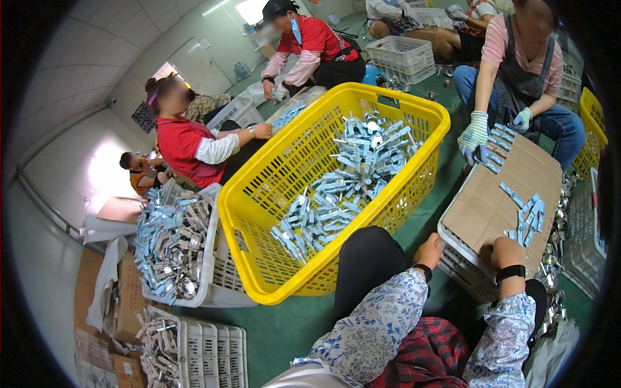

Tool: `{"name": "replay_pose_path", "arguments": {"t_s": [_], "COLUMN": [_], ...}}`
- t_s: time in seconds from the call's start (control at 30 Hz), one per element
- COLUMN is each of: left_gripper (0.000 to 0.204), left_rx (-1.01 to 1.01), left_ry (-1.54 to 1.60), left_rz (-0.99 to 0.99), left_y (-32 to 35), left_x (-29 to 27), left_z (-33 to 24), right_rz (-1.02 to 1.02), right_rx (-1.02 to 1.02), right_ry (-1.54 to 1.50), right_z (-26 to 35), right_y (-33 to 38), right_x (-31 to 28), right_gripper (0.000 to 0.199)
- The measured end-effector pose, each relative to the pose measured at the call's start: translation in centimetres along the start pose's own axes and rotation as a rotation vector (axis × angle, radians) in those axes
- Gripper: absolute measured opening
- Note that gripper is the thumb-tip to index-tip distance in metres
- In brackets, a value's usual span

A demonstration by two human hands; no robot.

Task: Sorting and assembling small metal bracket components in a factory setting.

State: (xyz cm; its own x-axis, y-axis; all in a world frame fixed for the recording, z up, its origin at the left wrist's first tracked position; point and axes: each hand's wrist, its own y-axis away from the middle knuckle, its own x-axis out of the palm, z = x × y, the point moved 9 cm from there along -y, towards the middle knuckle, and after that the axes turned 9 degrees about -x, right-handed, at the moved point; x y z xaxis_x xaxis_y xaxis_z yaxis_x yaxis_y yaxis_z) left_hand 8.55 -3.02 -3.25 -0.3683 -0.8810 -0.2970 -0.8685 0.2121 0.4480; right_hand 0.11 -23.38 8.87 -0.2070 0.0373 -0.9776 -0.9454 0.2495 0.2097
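Observation:
My left hand (429, 251) is closed at the near left side of a white plastic crate (462, 260), its fingers curled against the rim. A sheet of brown cardboard (482, 210) lies over that crate. On the cardboard's near part rests my right hand (508, 253), curled closed; what its fingers hold, if anything, is hidden. Just beyond it are several light-blue-covered metal parts (532, 216), lying loosely side by side. Both wrists carry dark bands, and patterned sleeves cover the forearms.
A large yellow basket (259, 294) with many blue-covered metal parts stands left of my knees. White crates (217, 349) heaped with similar parts are further left. Across the cardboard, a gloved co-worker (511, 90) handles a row of parts. More seated co-workers (187, 139) are beyond the basket.

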Motion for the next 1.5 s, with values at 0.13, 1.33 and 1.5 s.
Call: {"name": "replay_pose_path", "arguments": {"t_s": [0.13,1.33,1.5], "left_gripper": [0.021,0.023,0.023], "left_rx": [0.042,0.093,0.080], "left_ry": [0.061,0.136,0.167], "left_rz": [-0.015,0.025,0.076], "left_y": [-0.1,-0.1,0.1], "left_x": [0.6,-0.7,-0.2], "left_z": [0.7,0.1,0.4], "right_rz": [0.043,0.076,0.069], "right_rx": [0.021,0.051,0.049], "right_ry": [-0.056,-0.200,-0.198], "right_z": [-0.2,0.9,0.9], "right_y": [0.6,0.0,0.4], "right_x": [-0.3,0.1,0.1], "right_gripper": [0.023,0.021,0.021]}}
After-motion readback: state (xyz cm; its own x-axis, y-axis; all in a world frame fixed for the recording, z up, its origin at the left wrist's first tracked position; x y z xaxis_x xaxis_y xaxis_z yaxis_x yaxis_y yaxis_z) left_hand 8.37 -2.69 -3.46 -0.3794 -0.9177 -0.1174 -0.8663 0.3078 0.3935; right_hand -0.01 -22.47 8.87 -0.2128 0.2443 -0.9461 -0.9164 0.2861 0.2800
